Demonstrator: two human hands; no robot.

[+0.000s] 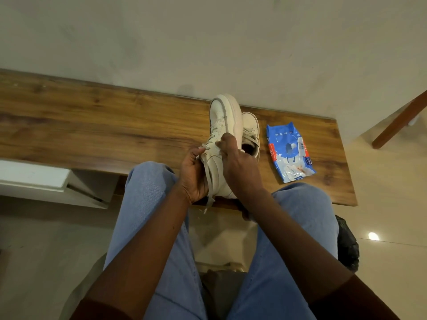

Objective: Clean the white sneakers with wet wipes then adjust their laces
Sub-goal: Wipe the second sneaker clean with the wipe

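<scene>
The left grip (193,175) pinches the lace (209,197) of a white sneaker (223,121) tilted on the worktop (92,125). The right grip (235,158), fingers curled, holds that sneaker at its eyelets. The second sneaker (251,125) stands just beyond it, and the wipes pack (290,153) lies apart to its right.

Smooth white leather-look sneakers (223,125), wood-grain table (92,125), glossy plastic wipes pack (288,153), glossy floor tiles (392,227)

Print shows on the blue wet wipes pack (290,152) lying on the surface (115,125): a barcode (300,144) on its white patch and tiny characters along the red edge strip (272,154). It's all too small and blurred, so nothing can be read.
</scene>
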